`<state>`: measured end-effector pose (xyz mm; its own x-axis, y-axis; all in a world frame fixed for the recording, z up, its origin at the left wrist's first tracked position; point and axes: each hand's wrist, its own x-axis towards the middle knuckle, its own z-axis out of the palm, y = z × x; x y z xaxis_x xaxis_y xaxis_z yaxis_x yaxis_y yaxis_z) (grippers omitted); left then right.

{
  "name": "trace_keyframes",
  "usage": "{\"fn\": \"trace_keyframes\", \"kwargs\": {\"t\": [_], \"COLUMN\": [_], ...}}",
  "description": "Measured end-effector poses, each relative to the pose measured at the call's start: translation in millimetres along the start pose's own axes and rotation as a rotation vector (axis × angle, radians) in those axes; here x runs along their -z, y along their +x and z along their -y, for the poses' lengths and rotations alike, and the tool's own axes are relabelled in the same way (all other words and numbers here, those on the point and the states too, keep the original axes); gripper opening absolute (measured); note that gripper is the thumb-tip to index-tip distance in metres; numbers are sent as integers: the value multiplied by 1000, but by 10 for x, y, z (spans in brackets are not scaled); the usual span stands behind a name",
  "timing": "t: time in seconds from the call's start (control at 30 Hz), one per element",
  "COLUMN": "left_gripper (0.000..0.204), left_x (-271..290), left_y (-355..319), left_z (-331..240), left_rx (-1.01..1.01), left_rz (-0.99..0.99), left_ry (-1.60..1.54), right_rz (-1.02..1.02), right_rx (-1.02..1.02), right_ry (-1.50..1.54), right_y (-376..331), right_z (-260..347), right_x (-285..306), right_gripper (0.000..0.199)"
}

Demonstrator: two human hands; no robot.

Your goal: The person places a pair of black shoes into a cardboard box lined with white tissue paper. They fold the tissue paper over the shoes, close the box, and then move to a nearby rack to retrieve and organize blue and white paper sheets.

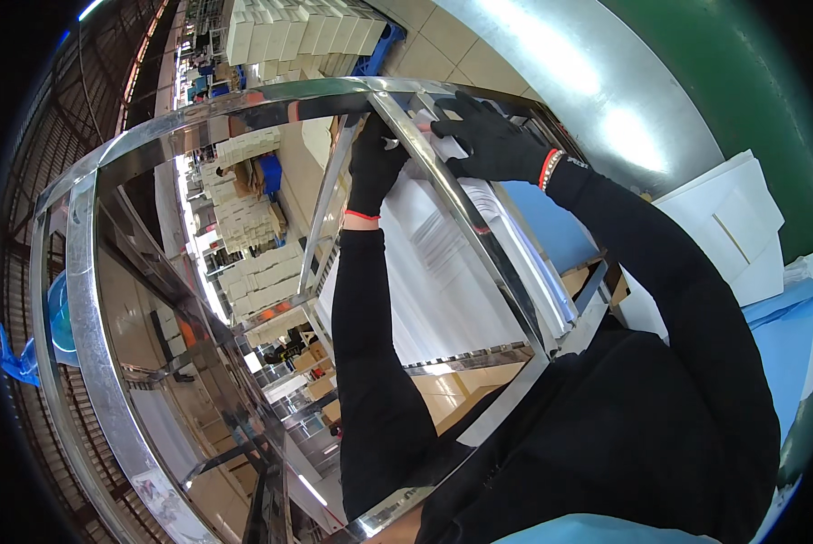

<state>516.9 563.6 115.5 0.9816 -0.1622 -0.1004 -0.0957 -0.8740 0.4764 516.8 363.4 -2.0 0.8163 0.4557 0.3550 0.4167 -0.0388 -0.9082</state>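
Note:
Both my arms, in black sleeves and black gloves, reach forward into a shiny metal frame [463,210]. Inside it lies a stack of large white sheets [447,281], with more sheet edges [521,258] on the right of a slanting bar. My left hand [376,165] is at the far left corner of the stack, left of that bar; its fingers are mostly hidden. My right hand [497,140] lies over the far end of the sheets on the bar's right side, fingers spread and pointing left. A red band shows at each wrist.
The frame's curved outer rail [89,272] runs along the left. At the upper right is a shiny metal surface [597,82] beside a green one [742,82]. White sheets [724,227] and light blue material [783,335] lie at my right. Stacked white bundles [302,32] stand beyond.

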Motion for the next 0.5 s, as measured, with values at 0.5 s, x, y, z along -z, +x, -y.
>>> {"fn": "trace_keyframes", "kwargs": {"t": [0.5], "left_gripper": [22], "left_x": [-13], "left_y": [-419], "left_z": [-94], "left_rx": [107], "left_rz": [-478], "left_ry": [-77], "right_rz": [31], "right_rx": [110], "right_ry": [-234], "right_y": [19], "right_z": [-32], "right_x": [49], "right_gripper": [41]}}
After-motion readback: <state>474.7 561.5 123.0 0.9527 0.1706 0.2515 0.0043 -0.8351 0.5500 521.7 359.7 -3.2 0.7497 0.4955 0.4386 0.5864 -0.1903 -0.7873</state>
